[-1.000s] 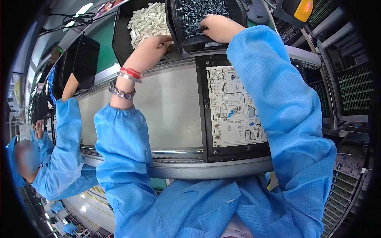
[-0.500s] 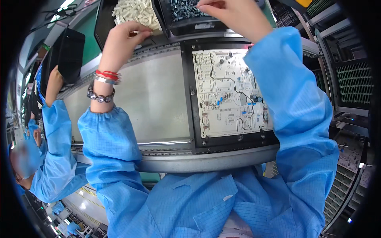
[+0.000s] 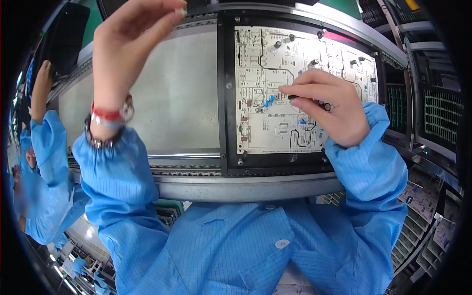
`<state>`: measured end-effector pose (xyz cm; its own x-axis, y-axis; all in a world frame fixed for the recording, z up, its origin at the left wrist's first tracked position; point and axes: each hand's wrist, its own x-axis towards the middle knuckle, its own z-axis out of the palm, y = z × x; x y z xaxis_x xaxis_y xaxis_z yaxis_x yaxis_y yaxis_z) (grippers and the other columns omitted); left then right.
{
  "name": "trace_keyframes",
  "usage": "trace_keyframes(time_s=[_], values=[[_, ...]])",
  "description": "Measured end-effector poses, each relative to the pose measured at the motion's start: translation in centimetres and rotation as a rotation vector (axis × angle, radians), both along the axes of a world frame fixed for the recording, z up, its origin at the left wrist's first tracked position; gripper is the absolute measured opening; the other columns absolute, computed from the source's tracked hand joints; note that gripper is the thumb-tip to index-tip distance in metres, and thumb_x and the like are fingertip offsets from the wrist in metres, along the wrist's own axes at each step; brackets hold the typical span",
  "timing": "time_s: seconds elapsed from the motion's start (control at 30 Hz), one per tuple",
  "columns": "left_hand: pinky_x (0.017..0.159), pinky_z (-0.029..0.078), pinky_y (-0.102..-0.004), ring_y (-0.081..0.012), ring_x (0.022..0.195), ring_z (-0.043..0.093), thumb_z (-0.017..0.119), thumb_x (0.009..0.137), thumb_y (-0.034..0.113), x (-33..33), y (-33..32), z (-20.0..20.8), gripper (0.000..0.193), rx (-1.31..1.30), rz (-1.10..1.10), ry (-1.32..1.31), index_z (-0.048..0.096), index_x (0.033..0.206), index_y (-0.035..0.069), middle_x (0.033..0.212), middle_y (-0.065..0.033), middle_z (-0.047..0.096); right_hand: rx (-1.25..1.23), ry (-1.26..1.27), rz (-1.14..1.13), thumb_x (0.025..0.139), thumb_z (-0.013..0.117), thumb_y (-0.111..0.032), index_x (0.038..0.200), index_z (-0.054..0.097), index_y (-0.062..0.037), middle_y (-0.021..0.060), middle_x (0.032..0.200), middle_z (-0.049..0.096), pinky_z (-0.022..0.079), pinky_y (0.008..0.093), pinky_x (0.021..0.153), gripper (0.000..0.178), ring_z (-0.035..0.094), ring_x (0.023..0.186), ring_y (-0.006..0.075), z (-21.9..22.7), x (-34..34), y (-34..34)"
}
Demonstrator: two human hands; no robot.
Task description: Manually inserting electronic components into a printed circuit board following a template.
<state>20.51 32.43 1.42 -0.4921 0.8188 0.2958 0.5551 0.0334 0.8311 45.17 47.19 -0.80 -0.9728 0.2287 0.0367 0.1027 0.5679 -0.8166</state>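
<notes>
My left hand [image 3: 125, 46] is raised at the upper left, thumb and forefinger pinched on a small white connector [image 3: 183, 12]. Over the middle of a white circuit board [image 3: 268, 137] is my right hand [image 3: 337, 105], its fingertips closed on a small black component [image 3: 292, 97], partly hidden by the fingers. The board lies flat in a black frame [image 3: 227, 123]. Small blue parts [image 3: 269, 101] and upright black cylindrical capacitors [image 3: 278, 44] stand on it. My right hand hides part of the board's right half.
A bare grey plate [image 3: 182, 98] lies left of the frame, between conveyor rails. A metal edge [image 3: 246, 188] runs along the near side. Racks with green boards [image 3: 445, 105] stand at right. At left, a co-worker's hand [image 3: 43, 76] is beside a black bin [image 3: 64, 37].
My right hand has come down from the bin of dark parts to over the board, holding a black component. My left hand has left the white parts, moving left. The view has shifted, leaving the bins' contents out of sight.
</notes>
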Motion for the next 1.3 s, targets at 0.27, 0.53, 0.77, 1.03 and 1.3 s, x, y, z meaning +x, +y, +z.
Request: trace_keyframes(time_s=[0.27,0.53,0.77,1.03,1.3], values=[[0.086,0.048,-0.0281,-0.0178,0.099,0.059,0.057,0.082,-0.008,3.4,-3.7,-3.8,0.02,-0.071,-0.288,-0.176,0.061,0.101,-0.003,0.114,-0.015,0.057,0.185,0.065,0.067,0.073,0.064,0.004,0.089,0.063,0.0003,0.0115,0.083,0.059,0.046,0.0309,0.063,0.017,0.056,0.071,0.024,-1.0,0.5,-1.8],[0.09,0.047,-0.0286,-0.0181,0.101,0.058,0.059,0.083,-0.005,4.0,-3.3,-4.4,0.021,-0.099,-0.276,-0.201,0.062,0.104,-0.002,0.114,-0.0137,0.058,0.333,0.006,0.083,0.07,0.066,0.003,0.085,0.062,0.0,0.0104,0.081,0.057,0.044,0.0349,0.066,0.016,0.053,0.075,0.0279,-0.6,1.2,-2.8],[0.09,0.048,-0.0294,-0.0189,0.102,0.058,0.059,0.083,-0.004,4.4,-3.1,-4.3,0.022,-0.128,-0.273,-0.18,0.062,0.104,-0.001,0.114,-0.0137,0.058,0.368,0.018,0.097,0.07,0.066,0.002,0.085,0.062,0.0001,0.0107,0.081,0.057,0.043,0.0361,0.068,0.016,0.052,0.077,0.0284,-0.6,1.4,-3.0],[0.09,0.048,-0.0292,-0.0185,0.101,0.059,0.059,0.083,-0.003,5.0,-2.6,-4.1,0.021,-0.133,-0.282,-0.127,0.062,0.104,-0.001,0.113,-0.0129,0.059,0.545,0.025,0.033,0.067,0.065,0.003,0.085,0.061,0.0014,0.0107,0.082,0.056,0.043,0.0373,0.069,0.018,0.052,0.077,0.0286,-0.8,1.8,-4.8],[0.09,0.047,-0.0294,-0.0186,0.103,0.058,0.058,0.084,-0.004,5.8,-2.3,-3.6,0.02,-0.106,-0.265,-0.111,0.062,0.104,-0.002,0.113,-0.0127,0.059,0.626,-0.091,-0.07,0.068,0.064,0.001,0.078,0.057,-0.0005,0.01,0.078,0.052,0.041,0.0365,0.065,0.013,0.05,0.073,0.0281,-0.2,1.4,-6.2]])
